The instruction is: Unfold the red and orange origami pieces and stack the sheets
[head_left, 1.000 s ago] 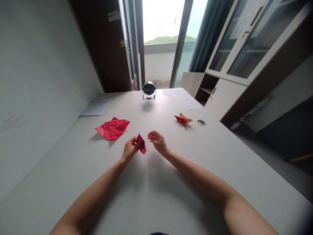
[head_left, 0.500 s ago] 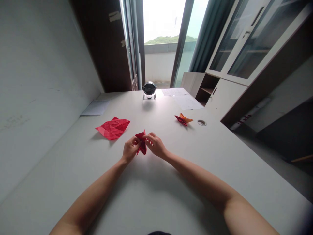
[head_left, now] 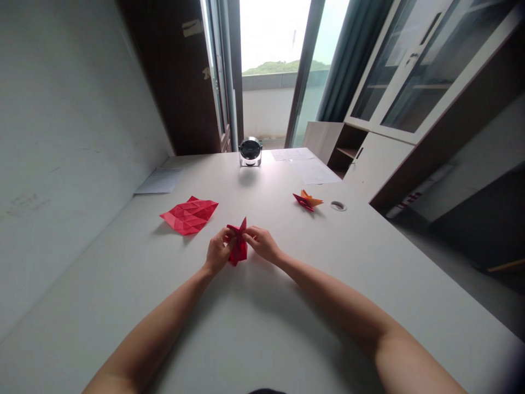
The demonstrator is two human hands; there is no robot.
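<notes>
A piece of folded red paper (head_left: 239, 250), origami-like with a pointed tip sticking up, is held between my two hands over the white table. My left hand (head_left: 220, 249) pinches its left side, fingers curled. On its right edge my right hand (head_left: 262, 242) has thumb and fingertips closed. Part of the paper is hidden behind the fingers. To the left lies a creased red paper sheet (head_left: 190, 215), partly opened out. Further right rest folded paper pieces, one red (head_left: 303, 202) and one orange (head_left: 311, 199), touching each other.
A small round black device on a metal stand (head_left: 250, 151) is at the table's far edge. White paper sheets (head_left: 315, 171) lie at the back right and another sheet (head_left: 159, 180) at the back left. A round cable hole (head_left: 338, 206) sits in the tabletop (head_left: 262, 328).
The folded red paper has turned and opened wider at its lower part, its upper tip now standing up narrow. My right fingers have closed together on its edge.
</notes>
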